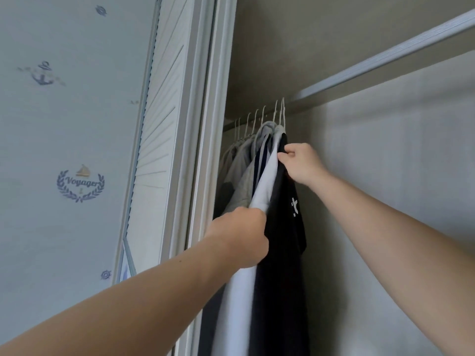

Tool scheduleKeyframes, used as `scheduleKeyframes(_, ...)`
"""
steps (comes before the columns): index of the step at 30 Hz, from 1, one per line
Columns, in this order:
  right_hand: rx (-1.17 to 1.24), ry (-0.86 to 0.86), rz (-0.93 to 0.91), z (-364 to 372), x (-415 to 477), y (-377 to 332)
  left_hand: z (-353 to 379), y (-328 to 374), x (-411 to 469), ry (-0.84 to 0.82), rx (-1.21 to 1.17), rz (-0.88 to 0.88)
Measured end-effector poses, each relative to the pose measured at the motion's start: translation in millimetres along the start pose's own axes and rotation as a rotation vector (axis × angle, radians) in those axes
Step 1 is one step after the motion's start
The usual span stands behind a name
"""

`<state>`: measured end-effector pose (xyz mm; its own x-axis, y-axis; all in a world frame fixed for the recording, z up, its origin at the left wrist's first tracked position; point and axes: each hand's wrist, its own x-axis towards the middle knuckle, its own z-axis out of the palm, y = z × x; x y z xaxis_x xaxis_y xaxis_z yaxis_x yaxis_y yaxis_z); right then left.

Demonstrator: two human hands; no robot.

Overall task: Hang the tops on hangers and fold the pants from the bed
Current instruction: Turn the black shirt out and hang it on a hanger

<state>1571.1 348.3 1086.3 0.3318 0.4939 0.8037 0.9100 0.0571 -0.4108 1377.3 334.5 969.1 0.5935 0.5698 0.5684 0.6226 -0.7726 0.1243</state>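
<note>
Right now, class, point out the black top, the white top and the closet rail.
black top [282, 253], head view, its front below the white print
white top [268, 173], head view, its sloping strip beside the black top
closet rail [385, 60], head view, the bare bar's middle

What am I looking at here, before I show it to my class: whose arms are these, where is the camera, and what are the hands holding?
There is no machine: a person wears one camera on the head, so the two arms reaching in are their own. The view looks up into a wardrobe, where clothes hang on hangers from a rail. The left hand grips a white top; the right hand pinches the black top beside it, near its shoulder. No bed or pants show.
</note>
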Motion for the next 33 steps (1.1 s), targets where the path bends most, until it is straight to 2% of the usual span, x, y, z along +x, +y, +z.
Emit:
scheduleKeyframes(3,0.091,-0.041,-0.035,-3,-25,2,-2,-4,-15,-0.015,-0.013,0.030)
scheduleKeyframes(8,0.191,-0.145,-0.121,-10,-97,-3,-18,-26,-66,-0.097,-0.058,0.175)
scheduleKeyframes(13,0.201,-0.257,-0.233,-6,-178,-37,-35,-72,-149,-0.032,0.040,0.190)
scheduleKeyframes(17,0.181,-0.408,-0.353,7,-255,-92,-48,-117,-243,-0.033,0.127,0.021)
scheduleKeyframes(23,0.148,-0.651,-0.495,51,-386,-185,-82,-172,-423,-0.068,0.116,-0.315)
scheduleKeyframes(29,0.202,-0.885,-0.635,92,-531,-295,-111,-186,-631,-0.193,0.229,-0.591)
scheduleKeyframes(33,0.284,-1.039,-0.760,112,-628,-375,-138,-182,-758,-0.209,0.254,-0.859)
